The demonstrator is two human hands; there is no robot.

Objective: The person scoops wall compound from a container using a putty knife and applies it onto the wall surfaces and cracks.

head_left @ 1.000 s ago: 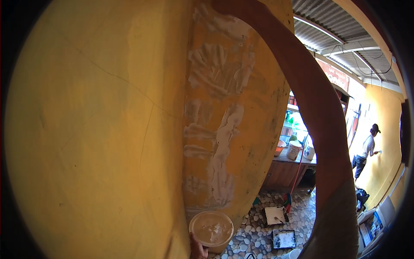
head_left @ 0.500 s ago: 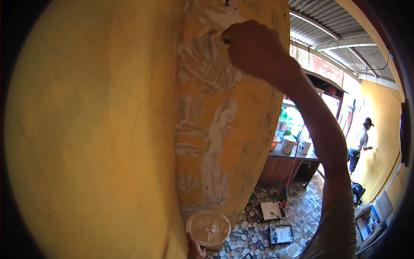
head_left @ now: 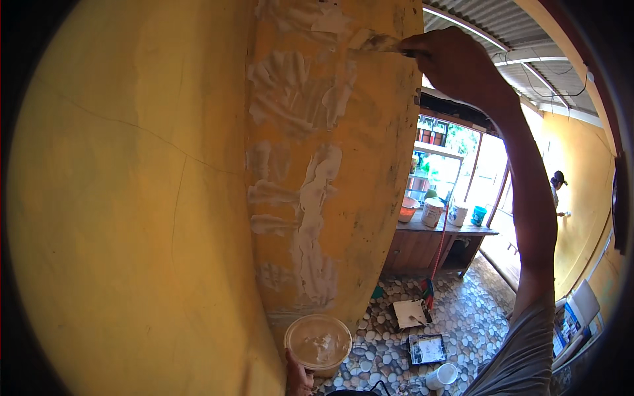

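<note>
High at the right, my right hand (head_left: 452,63) is closed round the handle of a putty knife (head_left: 380,43). Its blade lies against or very near the orange-yellow wall face (head_left: 370,171), beside whitish smears of filler (head_left: 317,204). The smears run down this narrow face in rough patches and one long thick streak. At the bottom, my left hand (head_left: 298,376) grips the side of a round plastic tub (head_left: 318,317), mostly seen by its fingers. Pale filler sits inside the tub, which is held up near the foot of the smeared wall.
A cracked yellow wall (head_left: 145,218) fills the left. On the pebble-patterned floor stand two paint trays (head_left: 427,349), a white bucket (head_left: 441,377) and a red-handled broom (head_left: 428,290). Behind, a wooden counter (head_left: 422,251) carries several buckets. Another person (head_left: 559,188) stands at the far right wall.
My right hand has moved right, away from the smears, and the putty knife's blade now shows. The view has shifted slightly to the right. My left hand still holds the tub.
</note>
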